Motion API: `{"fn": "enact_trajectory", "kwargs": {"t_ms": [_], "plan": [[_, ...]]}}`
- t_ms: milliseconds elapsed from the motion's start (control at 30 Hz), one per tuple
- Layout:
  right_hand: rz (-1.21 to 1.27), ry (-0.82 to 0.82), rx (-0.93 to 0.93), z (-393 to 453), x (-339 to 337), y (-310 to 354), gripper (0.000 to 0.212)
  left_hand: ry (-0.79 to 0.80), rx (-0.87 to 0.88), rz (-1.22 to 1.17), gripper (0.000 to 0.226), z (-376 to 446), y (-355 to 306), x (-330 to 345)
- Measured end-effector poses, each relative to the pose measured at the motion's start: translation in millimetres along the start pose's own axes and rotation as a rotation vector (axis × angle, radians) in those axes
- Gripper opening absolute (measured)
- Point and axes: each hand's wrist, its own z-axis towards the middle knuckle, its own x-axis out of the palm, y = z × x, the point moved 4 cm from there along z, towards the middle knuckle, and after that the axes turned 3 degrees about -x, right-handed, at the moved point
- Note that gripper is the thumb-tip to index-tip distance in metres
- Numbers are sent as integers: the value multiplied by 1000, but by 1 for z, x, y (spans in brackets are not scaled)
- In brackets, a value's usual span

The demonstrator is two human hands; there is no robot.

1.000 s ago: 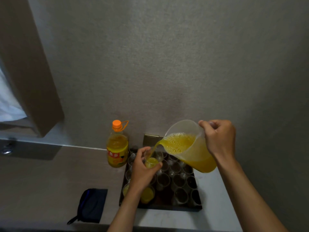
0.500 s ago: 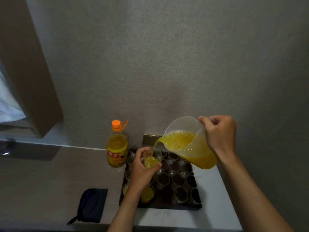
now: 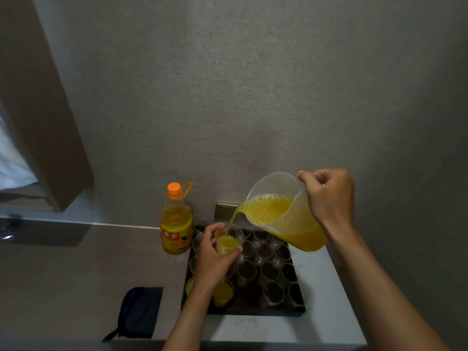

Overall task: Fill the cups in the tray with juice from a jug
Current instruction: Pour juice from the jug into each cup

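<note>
A dark pouch lies left of the near forearm. The left hand grips a cup above the tray of cups. The right hand clutches the tilted jug, juice streaming down into that cup. Beyond the left hand stands a bottle; its red label's writing is unreadable.

Operator body: two bare forearms and hands

Left hand and right hand: no sleeves, gloves, rings, watches or markings visible on either forearm.
</note>
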Motion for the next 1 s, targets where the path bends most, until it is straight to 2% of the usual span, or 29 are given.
{"fn": "enact_trajectory", "kwargs": {"t_ms": [1000], "plan": [[-1,6,-12,1,-2,10,58,12,25,-10,64,-3,-6,-5]]}}
